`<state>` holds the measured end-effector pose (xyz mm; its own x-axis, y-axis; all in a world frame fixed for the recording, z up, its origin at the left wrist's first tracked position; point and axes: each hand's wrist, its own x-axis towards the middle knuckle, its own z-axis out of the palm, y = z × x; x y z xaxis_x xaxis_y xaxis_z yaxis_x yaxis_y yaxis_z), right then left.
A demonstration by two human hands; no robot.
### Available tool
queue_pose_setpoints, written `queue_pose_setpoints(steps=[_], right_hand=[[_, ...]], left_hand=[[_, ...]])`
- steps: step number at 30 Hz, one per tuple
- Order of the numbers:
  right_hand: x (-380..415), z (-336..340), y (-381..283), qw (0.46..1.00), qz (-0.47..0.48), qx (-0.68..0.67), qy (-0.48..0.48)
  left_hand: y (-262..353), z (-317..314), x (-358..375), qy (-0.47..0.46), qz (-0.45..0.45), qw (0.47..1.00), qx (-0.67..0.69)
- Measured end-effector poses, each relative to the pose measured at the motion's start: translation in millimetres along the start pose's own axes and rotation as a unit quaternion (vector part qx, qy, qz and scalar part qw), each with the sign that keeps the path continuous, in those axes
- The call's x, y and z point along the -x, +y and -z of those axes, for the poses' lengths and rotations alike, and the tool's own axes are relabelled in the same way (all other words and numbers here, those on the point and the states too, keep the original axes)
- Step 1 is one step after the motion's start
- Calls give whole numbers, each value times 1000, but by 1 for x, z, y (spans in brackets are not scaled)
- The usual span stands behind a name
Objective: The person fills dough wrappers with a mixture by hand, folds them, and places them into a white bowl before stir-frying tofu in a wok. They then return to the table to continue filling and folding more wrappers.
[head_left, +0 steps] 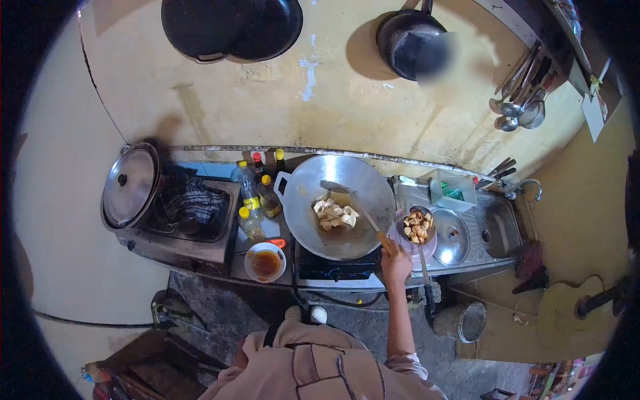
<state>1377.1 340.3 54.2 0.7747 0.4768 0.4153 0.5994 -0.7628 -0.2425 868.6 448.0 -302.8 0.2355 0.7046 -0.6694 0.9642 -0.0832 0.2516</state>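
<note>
My right hand [397, 265] is closed around the wooden handle of a spatula [367, 219]. The metal blade of this spatula reaches into a large wok [300, 230] on the stove. Pale, chunky pieces of food [335, 215], possibly tofu, lie in the bottom of the wok beside the blade. Right of the wok, a long-handled strainer [425, 267] rests over a pinkish container [401, 245] and holds browned pieces of food [418, 226]. Its dark handle sticks out past the counter edge, near my right forearm. My left hand does not show.
Several bottles [269, 196] and a bowl of brown sauce [267, 262] stand left of the wok. A lidded pot [130, 188] sits farther left. On the right are a round metal lid [452, 235], a plastic basket [453, 191] and a sink [497, 230]. Below stands a bucket [465, 322].
</note>
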Motion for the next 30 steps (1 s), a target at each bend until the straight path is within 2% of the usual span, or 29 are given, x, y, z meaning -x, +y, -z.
queue_pose_setpoints(steps=[2,5,8,15,21,27,30], right_hand=[[1,-5,-6,999,-2,-31,-15],[7,-18,2,993,84,-69,39],[11,-6,12,990,118,-71,20],[10,-18,15,996,51,-31,63],[34,-30,12,999,29,9,44],[60,-37,18,996,17,-56,64],[65,-43,22,995,-28,-90,26]], left_hand=[[-4,-2,0,-1,1,1000,1],[-3,0,2,-2,3,1000,2],[-4,-2,2,-4,3,1000,0],[-1,-4,3,-8,3,1000,-2],[-5,-7,4,-6,4,1000,3],[-7,-2,4,-2,7,1000,-1],[-11,5,4,0,10,1000,-6]])
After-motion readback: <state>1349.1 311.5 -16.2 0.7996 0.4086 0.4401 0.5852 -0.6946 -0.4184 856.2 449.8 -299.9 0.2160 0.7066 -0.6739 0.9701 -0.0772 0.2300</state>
